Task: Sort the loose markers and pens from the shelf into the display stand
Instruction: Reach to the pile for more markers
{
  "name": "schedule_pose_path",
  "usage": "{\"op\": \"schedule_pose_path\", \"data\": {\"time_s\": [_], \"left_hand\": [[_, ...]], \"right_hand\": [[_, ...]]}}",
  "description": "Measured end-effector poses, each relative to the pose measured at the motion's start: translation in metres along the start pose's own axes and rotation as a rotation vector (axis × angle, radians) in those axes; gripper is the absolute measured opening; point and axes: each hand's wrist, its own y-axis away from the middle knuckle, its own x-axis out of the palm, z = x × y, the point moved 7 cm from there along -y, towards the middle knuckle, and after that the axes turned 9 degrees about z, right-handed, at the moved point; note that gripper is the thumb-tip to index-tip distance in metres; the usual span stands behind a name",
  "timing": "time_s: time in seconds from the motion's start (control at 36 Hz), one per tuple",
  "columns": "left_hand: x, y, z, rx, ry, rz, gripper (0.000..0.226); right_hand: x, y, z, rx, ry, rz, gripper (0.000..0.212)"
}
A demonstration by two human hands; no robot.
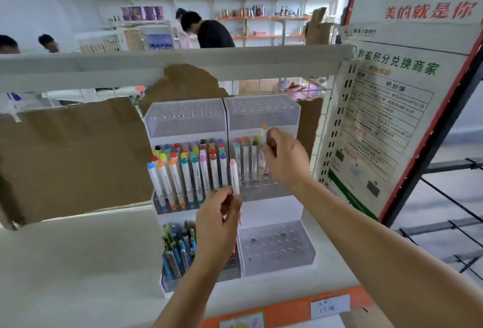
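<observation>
A: Which way are the two markers pointing?

B: Left hand (218, 219) pinches a white marker with a pink cap (234, 177) at its lower end, centre of frame. Long axis near vertical, cap up, top tipped slightly to the left. Its barrel overlaps the seam between the two halves of the display stand (261, 204). Right hand (283, 157) grips a white marker with an orange cap (264, 132), right of centre. Also upright, cap up. Only the cap and a short bit of barrel show above the fingers (271, 144).

A: Fingers?

B: Left: thumb and fingers curled, pinched on the barrel. Right: fingers curled round the barrel, which is mostly hidden behind the hand.

A: Where is the orange one relative to the stand?

B: In front of the middle right tier, above a short row of standing markers (245, 160). Can't tell if its lower end sits in a hole.

A: Look of the rest?

B: Middle left tier is packed with white-barrelled markers with mixed colour caps (188, 168), all leaning back, caps up. Lower left tier holds pens (177, 249), blue and green, tips down. Lower right tray (277, 248) shows bare holes. Top two trays likewise. The stand is on a white shelf (78, 262), brown cardboard (68, 155) behind at left of frame, a printed poster (386, 118) at right.
</observation>
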Motion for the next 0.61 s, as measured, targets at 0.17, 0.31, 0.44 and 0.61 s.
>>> {"op": "schedule_pose_path", "data": {"time_s": [0.17,0.31,0.44,0.61], "left_hand": [[-0.004,-0.001,-0.003,-0.023,0.008,-0.013,0.017],[-0.005,0.0,-0.004,-0.026,0.038,-0.03,0.013],[0.0,-0.001,-0.006,-0.029,0.037,-0.03,0.009],[0.003,-0.004,-0.013,0.024,0.031,-0.045,0.007]], "right_hand": [[0.007,-0.003,-0.008,0.067,-0.008,0.05,0.021],[0.021,0.007,-0.016,0.098,0.031,0.138,0.014],[0.02,0.01,-0.012,0.139,0.182,0.137,0.011],[0.0,0.032,-0.01,0.041,-0.093,-0.091,0.018]]}}
